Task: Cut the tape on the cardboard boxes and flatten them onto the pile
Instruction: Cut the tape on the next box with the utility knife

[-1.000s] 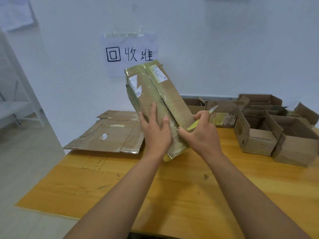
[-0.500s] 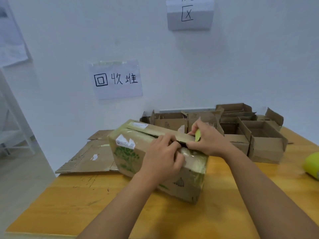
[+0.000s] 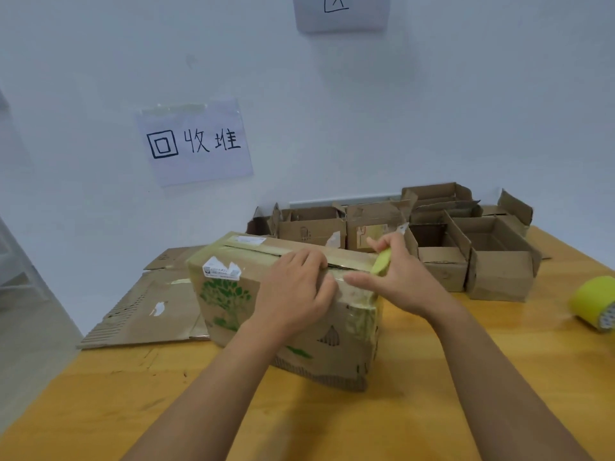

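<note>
Both hands meet on taped corrugated box (image 3: 289, 314) — left fingers (image 3: 309, 261) pressing, right fingers (image 3: 382, 242) gripping green cutter (image 3: 381, 262).

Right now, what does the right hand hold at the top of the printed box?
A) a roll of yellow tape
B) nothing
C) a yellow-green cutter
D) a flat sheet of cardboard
C: the right hand grips a yellow-green cutter at the top seam of the printed box, while the tape roll lies apart on the table.

Both forearms bare, no sleeves visible; left hand (image 3: 293, 294), right hand (image 3: 399, 281) ungloved.
</note>
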The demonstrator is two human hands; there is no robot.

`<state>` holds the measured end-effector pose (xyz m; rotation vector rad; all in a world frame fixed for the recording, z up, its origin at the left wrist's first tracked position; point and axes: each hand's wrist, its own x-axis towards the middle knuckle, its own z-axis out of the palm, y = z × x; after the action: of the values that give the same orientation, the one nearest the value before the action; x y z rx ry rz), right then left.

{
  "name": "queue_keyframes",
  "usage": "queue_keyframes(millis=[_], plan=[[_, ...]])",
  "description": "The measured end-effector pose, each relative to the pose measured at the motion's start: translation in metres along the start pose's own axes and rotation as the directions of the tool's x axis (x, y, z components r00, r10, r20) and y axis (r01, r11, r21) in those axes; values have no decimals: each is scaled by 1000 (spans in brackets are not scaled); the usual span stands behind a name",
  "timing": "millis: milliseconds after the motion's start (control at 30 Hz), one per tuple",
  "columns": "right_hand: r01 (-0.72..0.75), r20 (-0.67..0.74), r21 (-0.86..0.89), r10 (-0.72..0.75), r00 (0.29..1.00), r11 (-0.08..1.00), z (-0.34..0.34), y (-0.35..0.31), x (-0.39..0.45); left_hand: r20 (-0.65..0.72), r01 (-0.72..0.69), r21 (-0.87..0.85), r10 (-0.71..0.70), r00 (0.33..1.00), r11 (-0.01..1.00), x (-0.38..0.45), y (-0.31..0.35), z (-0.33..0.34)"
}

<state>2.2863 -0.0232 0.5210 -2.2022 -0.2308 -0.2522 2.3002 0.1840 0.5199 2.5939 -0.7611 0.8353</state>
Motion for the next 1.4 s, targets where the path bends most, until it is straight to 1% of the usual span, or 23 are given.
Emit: queue_keyframes(millis=[100,167,233,367,433,533,600,700,767,800,867,933,967,1000,1033,1100,1133,1167,1200,1300,1367,1400], plan=[[18,63,37,-20,998,999,6,4,-15,-88,-28,-2,28,996,1000,-2,3,1],[43,70,56,-47,996,997,5,3,-14,-152,-34,-11,32,988,999,-2,5,2],[68,54,76,-72,996,995,-2,1,-8,-188,-21,-13,18,982,1000,1,9,2],[111,9,146,-114,993,983,-20,1,6,-199,12,-5,-12,980,1000,19,22,0],[138,-36,170,-134,990,976,-23,6,6,-201,-10,8,11,980,1000,24,29,5],[171,-82,141,-160,984,975,-22,16,1,-198,-52,-7,49,979,999,21,38,19],[163,-73,132,-154,985,978,-20,24,-1,-163,-61,-28,56,985,998,19,40,27],[137,-56,182,-129,990,974,-20,33,-3,-80,-55,-54,50,996,997,24,39,27],[153,-48,200,-146,988,968,-19,33,-4,8,-34,-47,35,999,998,35,34,19],[160,-35,202,-156,987,966,-18,32,-6,73,-34,-37,36,997,999,41,32,15],[183,-7,198,-185,983,963,-16,29,-10,248,-30,-62,45,968,998,52,27,5],[195,5,264,-203,979,945,-15,28,-15,430,-9,-111,56,901,994,61,25,-2],[201,-22,328,-205,979,923,-15,28,-18,489,5,-130,59,870,992,63,25,-4],[219,-89,382,-200,976,898,-15,28,-21,515,13,-137,60,855,990,63,25,-4],[249,-207,410,-177,962,877,-16,27,-24,516,15,-132,56,855,991,62,25,-3],[295,-452,429,-80,888,853,-19,23,-30,477,6,-105,45,878,994,58,25,-2],[303,-515,471,-20,857,828,-21,20,-34,460,0,-93,43,887,996,55,24,-1],[296,-523,533,34,852,793,-24,18,-38,450,-7,-85,45,892,996,52,23,-1],[281,-503,587,69,862,759,-26,17,-40,443,-16,-80,50,895,997,49,21,-1],[210,-403,702,137,905,681,-24,16,-44,395,-51,-85,81,915,995,36,19,2],[162,-348,740,166,922,652,-18,16,-43,345,-76,-93,104,933,993,27,18,4],[137,-328,738,173,929,661,-14,17,-43,324,-88,-96,114,939,992,24,16,5]])
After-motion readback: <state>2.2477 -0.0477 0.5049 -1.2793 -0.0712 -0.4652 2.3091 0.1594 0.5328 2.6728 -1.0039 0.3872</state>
